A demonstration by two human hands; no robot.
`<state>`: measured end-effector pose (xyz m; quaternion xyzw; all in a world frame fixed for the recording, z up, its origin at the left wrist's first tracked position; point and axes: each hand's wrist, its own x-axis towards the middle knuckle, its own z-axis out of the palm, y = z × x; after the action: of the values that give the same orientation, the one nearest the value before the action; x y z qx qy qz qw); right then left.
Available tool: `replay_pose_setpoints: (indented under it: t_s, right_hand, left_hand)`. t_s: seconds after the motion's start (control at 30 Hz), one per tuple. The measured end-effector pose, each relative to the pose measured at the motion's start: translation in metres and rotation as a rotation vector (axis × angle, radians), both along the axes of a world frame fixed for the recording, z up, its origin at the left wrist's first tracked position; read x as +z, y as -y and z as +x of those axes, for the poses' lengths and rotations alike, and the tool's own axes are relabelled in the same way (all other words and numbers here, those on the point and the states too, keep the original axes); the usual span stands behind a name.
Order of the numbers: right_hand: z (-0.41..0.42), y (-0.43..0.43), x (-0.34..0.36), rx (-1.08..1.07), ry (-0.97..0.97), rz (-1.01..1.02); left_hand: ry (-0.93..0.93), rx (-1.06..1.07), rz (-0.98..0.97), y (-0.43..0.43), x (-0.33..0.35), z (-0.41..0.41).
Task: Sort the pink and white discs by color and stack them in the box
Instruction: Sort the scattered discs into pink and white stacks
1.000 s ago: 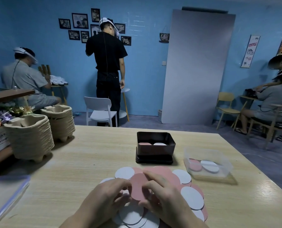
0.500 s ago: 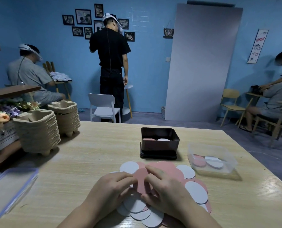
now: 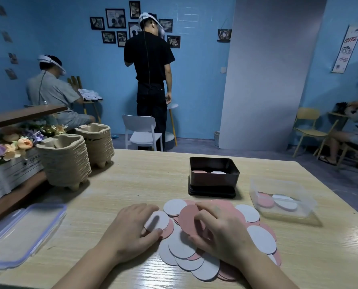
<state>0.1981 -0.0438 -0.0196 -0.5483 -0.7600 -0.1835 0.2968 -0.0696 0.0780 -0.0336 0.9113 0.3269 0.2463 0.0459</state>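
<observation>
A loose pile of pink and white discs (image 3: 259,238) lies on the wooden table (image 3: 132,184) near its front edge. My left hand (image 3: 130,230) pinches a white disc (image 3: 157,221) at the pile's left side, lifted a little off a pink one. My right hand (image 3: 220,236) grips a pink disc (image 3: 187,219) tilted up from the middle of the pile. Behind the pile stands a black box (image 3: 213,180) holding a pink stack on its left and a white stack on its right.
A clear plastic tub (image 3: 299,211) with a pink and a white disc sits right of the pile. A clear lid (image 3: 21,232) lies at the left front. Stacks of paper-pulp trays (image 3: 67,161) and a flower crate (image 3: 5,163) stand at the left. People work in the background.
My hands have drawn apart: the left now holds a white disc out at the pile's left, the right keeps the pink disc. The view has tilted down.
</observation>
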Motion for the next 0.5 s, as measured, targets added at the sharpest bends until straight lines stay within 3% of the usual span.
replay_pose_setpoints:
  t_s: [0.2,0.5]
  right_hand:
    - [0.001,0.005,-0.001,0.001,-0.016,-0.029]
    - [0.001,0.004,-0.002,-0.009,-0.037,-0.052]
  left_hand:
    - [0.015,0.023,-0.006,0.005,0.002,0.003]
    - [0.121,-0.081,0.273,0.012,0.008,0.011]
